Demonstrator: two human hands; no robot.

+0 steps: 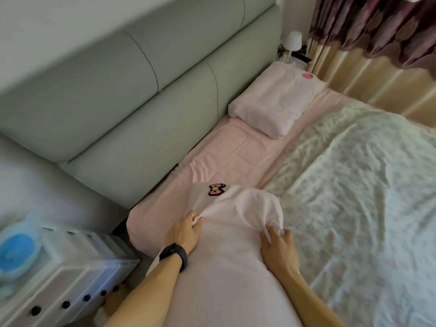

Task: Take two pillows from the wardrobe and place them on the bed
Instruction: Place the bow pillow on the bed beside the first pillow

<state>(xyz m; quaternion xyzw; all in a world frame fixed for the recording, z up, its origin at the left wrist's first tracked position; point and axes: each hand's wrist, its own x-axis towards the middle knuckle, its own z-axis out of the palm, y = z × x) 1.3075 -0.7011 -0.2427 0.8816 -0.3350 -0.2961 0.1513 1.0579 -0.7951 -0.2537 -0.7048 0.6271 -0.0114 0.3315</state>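
Note:
A pale pink pillow [226, 256] with a pink bow patch hangs in front of me over the near end of the bed. My left hand [185, 232], with a ring and a black wristband, pinches its cover on the left side. My right hand [278, 246] grips a fold of the cover on the right side. A second pale pink pillow [276, 100] lies flat at the far end of the bed [236, 154], against the headboard. The bed has a pink sheet.
A pale green padded headboard [132, 102] runs along the left. A white patterned blanket [358, 185] covers the bed's right side. A white drawer unit [70, 267] with a blue toy stands at lower left. A white lamp [293, 41] and curtains [377, 48] stand beyond the bed.

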